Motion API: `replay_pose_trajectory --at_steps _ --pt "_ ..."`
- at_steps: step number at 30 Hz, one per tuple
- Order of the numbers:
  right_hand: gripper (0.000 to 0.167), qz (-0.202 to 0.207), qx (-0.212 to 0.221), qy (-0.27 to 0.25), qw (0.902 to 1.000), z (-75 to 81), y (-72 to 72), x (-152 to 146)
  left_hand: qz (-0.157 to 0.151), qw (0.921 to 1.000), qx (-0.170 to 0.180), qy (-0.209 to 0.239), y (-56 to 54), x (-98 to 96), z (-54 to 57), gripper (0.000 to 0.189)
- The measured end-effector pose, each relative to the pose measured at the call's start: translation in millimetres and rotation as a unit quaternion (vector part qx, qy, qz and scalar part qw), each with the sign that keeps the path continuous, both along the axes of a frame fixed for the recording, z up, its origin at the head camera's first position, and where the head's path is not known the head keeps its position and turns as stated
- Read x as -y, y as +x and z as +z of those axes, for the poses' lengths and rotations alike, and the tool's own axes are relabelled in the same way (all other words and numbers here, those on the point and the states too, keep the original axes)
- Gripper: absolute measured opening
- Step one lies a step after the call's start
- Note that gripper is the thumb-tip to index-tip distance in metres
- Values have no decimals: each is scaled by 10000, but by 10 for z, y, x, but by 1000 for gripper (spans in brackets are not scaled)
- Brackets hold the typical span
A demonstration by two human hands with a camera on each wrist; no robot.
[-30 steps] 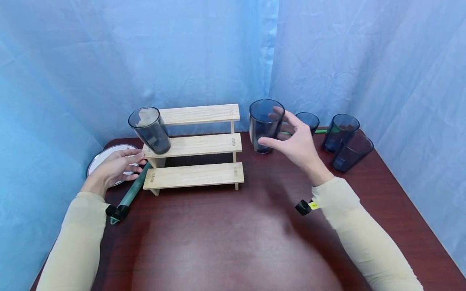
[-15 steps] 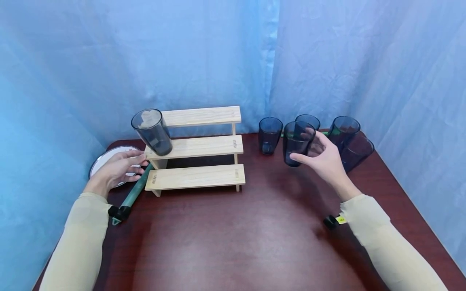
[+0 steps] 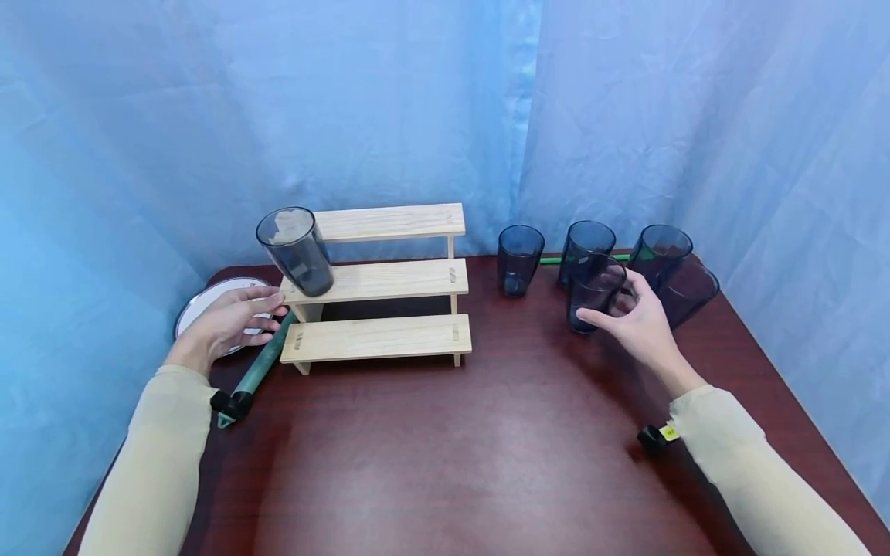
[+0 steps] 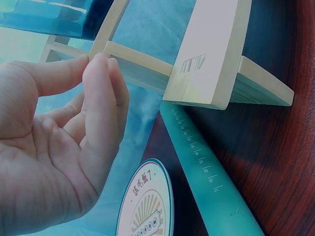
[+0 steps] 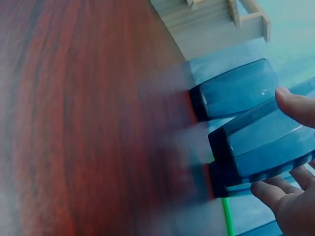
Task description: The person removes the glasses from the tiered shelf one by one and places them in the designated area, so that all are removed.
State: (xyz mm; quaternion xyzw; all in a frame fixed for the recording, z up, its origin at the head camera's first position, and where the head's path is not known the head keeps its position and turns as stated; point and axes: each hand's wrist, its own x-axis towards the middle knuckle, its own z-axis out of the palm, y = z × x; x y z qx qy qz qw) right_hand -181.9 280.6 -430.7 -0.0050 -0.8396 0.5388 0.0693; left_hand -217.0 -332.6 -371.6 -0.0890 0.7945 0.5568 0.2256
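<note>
My right hand point(image 3: 643, 320) grips a dark tinted drinking glass point(image 3: 589, 297) upright, thumb on one side and fingers on the other. In the right wrist view the held glass point(image 5: 268, 142) overlaps others behind it. Over on the left, my left hand point(image 3: 229, 320) pinches the left end of the middle tier of a wooden three-tier stand point(image 3: 389, 282). Thumb and forefinger meet at that edge in the left wrist view, where the hand point(image 4: 64, 132) covers part of the stand. Another tinted glass point(image 3: 302, 262) stands on the left end of the middle tier.
Tinted glasses, a left one point(image 3: 514, 270) among several, stand at the table's back right. A green stick point(image 3: 552, 261) lies behind them. A white round plate point(image 3: 202, 305) and a green tube with markings point(image 4: 202, 172) lie left of the stand. Blue curtains point(image 3: 389, 100) enclose the table point(image 3: 445, 463).
My right hand has moved right and down with its glass, uncovering another glass behind where it was. My left hand stays at the stand's edge.
</note>
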Motion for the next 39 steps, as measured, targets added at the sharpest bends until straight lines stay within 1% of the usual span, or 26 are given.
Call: replay_pose_trajectory --at_steps 7,14,19,24,27,35,39 --pt "91 26 206 149 9997 -91 22 -95 15 10000 -6 -2 -5 1 -6 72" --pt "89 19 143 91 9999 -111 19 -91 36 10000 -18 47 23 26 -34 76" --pt "89 258 81 210 9994 -129 -28 -101 97 9999 23 45 51 42 -37 77" --pt "88 467 122 195 9986 -141 -33 -154 62 9999 -37 119 23 19 -31 78" --pt "88 451 118 302 9985 -140 -30 -177 48 9999 -77 140 5 2 -23 78" --pt "92 312 181 591 9976 -164 -43 -168 79 9993 46 363 -3 19 -45 72" --pt "91 332 200 608 9974 -159 -49 -164 109 9993 58 362 -3 35 -43 71"
